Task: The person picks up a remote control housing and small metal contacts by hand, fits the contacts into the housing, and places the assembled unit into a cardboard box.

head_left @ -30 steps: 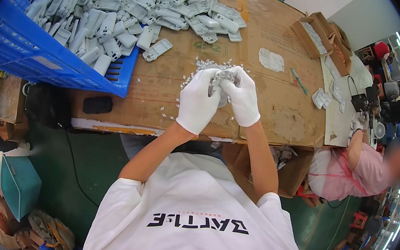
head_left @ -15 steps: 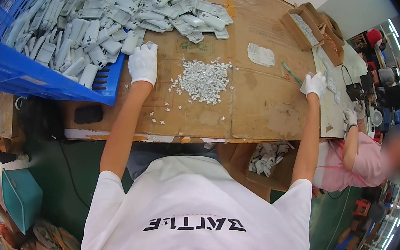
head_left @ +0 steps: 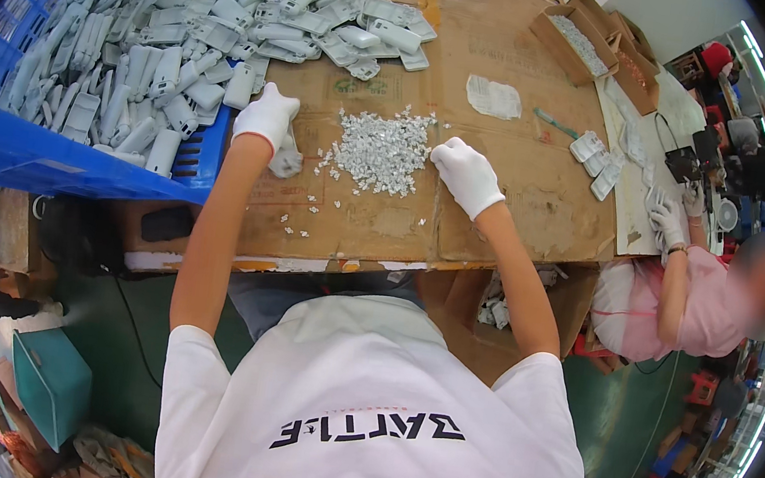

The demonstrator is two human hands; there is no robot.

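My left hand (head_left: 266,120), in a white glove, is closed on a pale plastic shell (head_left: 287,160), blurred and partly hidden below the palm. Just left of it lies a large heap of similar white plastic shells (head_left: 188,34), partly in a blue crate (head_left: 58,156). A pile of tiny silvery-white parts (head_left: 379,153) is spread on the cardboard between my hands. At that pile's right edge, my gloved right hand (head_left: 468,178) has its fingers pinched together. Whatever may be between those fingertips is too small to make out.
Several white shells (head_left: 595,160) lie near the cardboard's right side, beside a green-handled tool (head_left: 554,122) and a crumpled paper (head_left: 493,98). Small-part boxes (head_left: 574,43) stand at the far right. A gloved co-worker (head_left: 682,285) sits at right. An open carton (head_left: 541,306) is below the table edge.
My right hand has moved left from the far right to the tiny parts, leaving shells in view there. A shell now shows below my left hand, which has shifted slightly.
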